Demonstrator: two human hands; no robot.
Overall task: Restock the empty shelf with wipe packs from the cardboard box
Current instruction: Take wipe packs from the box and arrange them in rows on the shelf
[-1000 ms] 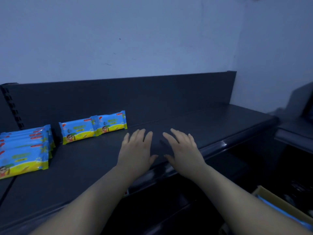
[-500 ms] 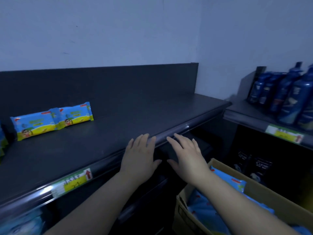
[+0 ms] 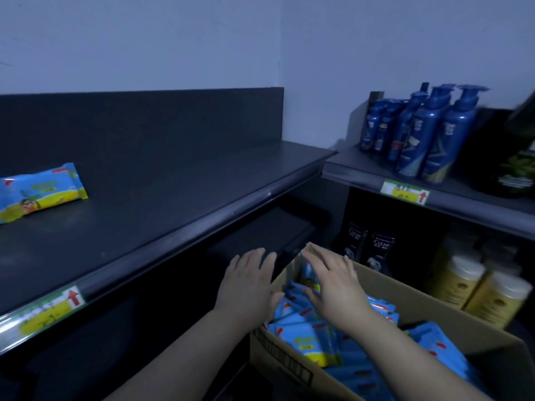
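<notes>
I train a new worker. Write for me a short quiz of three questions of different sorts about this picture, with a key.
1. True or false: the right hand already holds a wipe pack above the shelf.
2. The cardboard box holds: A) blue wipe packs, B) pump bottles, C) nothing.
3. Fill in: the single wipe pack lies on the shelf at its ____ end.

Key
1. False: both it and the left hand are open, low at the box.
2. A.
3. Left.

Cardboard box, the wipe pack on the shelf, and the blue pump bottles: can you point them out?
cardboard box [image 3: 285, 363]: head view, its front wall.
wipe pack [image 3: 40, 192]: head view, middle of its printed face.
blue pump bottles [image 3: 451, 137]: head view, body of the front right bottle.
</notes>
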